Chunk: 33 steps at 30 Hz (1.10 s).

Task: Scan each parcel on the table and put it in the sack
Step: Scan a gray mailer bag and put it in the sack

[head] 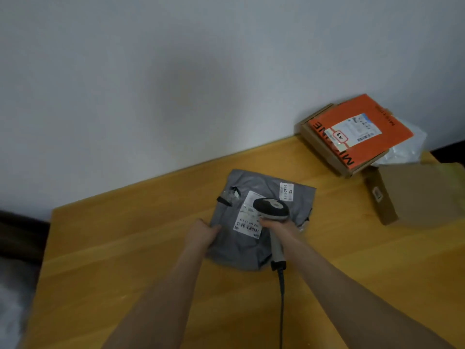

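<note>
A grey plastic mailer parcel [241,250] lies on the wooden table [130,248], with a white barcode label [247,226] facing up. My left hand [203,234] grips the parcel's left edge. My right hand [279,227] holds a grey and black handheld scanner [271,210] by its handle, with the scanner's head directly over the label. The scanner's black cable [281,306] trails toward me. The sack is not in view.
At the back right an orange parcel [362,129] with a white label lies on a flat cardboard box [324,149], with a white plastic bag [407,147] behind it. A brown cardboard box [415,192] stands at the right edge. A white wall runs behind the table.
</note>
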Tool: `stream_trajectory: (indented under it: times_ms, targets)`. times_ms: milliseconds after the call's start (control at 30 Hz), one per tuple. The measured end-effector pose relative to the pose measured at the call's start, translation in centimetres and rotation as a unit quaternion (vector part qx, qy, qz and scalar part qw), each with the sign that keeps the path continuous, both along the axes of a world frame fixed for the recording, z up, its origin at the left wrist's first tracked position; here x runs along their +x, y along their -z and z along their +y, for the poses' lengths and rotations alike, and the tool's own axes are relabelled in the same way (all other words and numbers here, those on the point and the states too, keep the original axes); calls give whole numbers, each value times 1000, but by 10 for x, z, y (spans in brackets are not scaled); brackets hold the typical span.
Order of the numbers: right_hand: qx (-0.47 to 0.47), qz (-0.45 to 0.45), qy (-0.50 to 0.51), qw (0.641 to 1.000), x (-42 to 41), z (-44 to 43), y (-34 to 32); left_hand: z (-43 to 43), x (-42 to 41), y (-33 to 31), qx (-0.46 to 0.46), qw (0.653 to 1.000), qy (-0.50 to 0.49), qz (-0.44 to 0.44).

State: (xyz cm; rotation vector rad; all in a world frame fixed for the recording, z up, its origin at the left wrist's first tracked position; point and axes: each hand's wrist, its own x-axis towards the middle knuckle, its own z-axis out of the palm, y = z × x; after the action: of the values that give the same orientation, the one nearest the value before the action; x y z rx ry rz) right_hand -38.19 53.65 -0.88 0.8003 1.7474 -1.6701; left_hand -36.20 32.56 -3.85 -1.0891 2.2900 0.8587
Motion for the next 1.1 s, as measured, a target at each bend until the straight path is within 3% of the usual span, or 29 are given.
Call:
stream_trajectory:
  times_ms: [200, 400, 700, 867, 1100]
  targets:
    - [-12, -2, 20, 1000, 5, -8, 4, 15, -7, -2, 172, 982, -79, 17]
    - [-26, -7, 48, 998, 19, -13, -6, 20, 2, -9, 234, 962, -128, 53]
    - [-22, 75, 81, 994, 42, -13, -67, 7, 9, -70, 240, 933, -169, 210]
    - [-39, 90, 33, 995, 73, -8, -107, 12, 25, -103, 278, 904, -211, 249]
    - [-65, 108, -7, 992, 129, 2, -146, 33, 64, -123, 259, 900, -194, 293]
